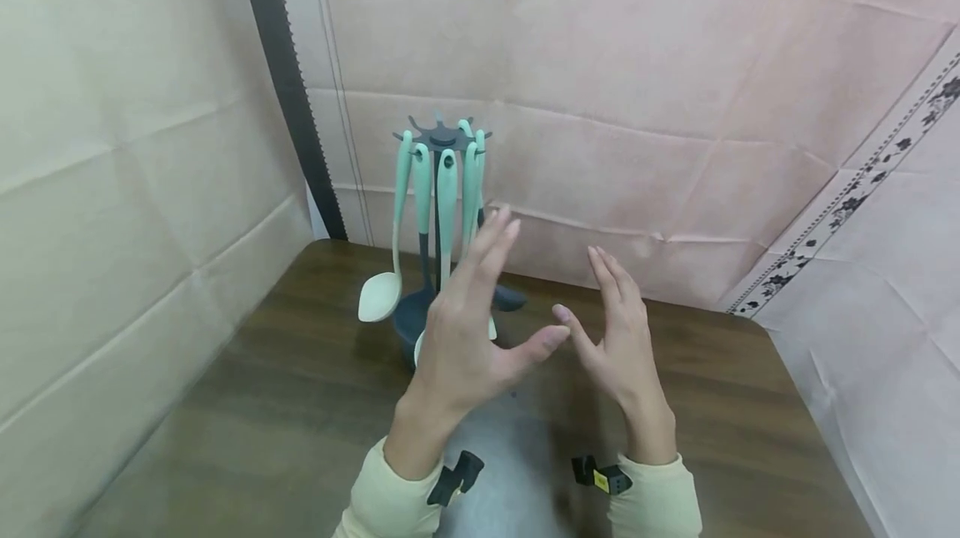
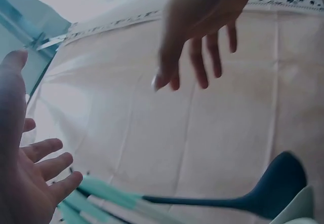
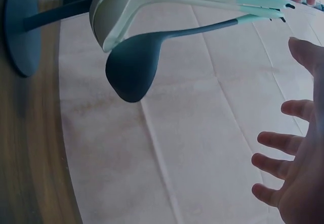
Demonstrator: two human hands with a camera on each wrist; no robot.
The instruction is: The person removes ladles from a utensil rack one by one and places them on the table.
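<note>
- Left hand (image 1: 468, 329): raised, fingers extended and free, thumb spread.
- Right hand (image 1: 621, 342): raised, fingers extended and free.
- Utensils (image 1: 447, 188): on stand (image 1: 442, 137), near table's (image 1: 262, 404) back edge, toward left corner.

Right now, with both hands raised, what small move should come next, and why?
Perhaps ease the left hand toward a mint-green handle: that hand and the right hand hold nothing, and the left appears nearer the utensil rack.

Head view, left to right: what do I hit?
Black strip → white-headed utensil → left hand → right hand → floral border.
</note>
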